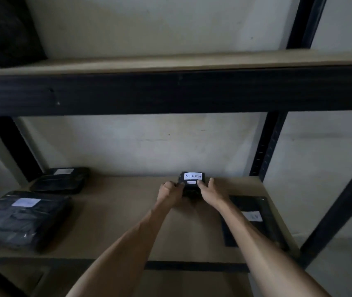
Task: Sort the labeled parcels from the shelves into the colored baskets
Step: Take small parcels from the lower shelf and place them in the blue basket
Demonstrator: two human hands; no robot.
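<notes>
Head view, read from the left of the frame to the right. At the lower left a large dark parcel [22,219] with a white label is lying near the front edge of the lower shelf [117,221]; behind it, at the left middle, a flatter dark parcel [60,180] is resting against the rear wall [140,142], its label too dim to read.

At the centre, the small dark parcel marked "RETURN" [191,183] is sitting at the back of the lower shelf, close to the wall, and both hands are meeting on it. The left hand [169,192] is gripping the parcel's left side with its fingers curled around the edge. The right hand [208,190] is holding the right side, the thumb pressing on the top face just below the white label and the fingers wrapping round the far side. The parcel is lying between the two hands, with its label facing the camera. Whether it is lifting off the board cannot be told.

At the lower right a thin flat parcel [254,219] with a white label is lying on the shelf, partly under the right forearm.

Bare board is showing between the left-hand parcels and the hands, and from the hands forward to the shelf's front edge. Above, the dark beam of the upper shelf [170,93] is crossing the whole frame, and a dark bundle [6,31] is occupying that shelf's upper left corner. Black uprights [269,144] are bounding the bay at the right.
</notes>
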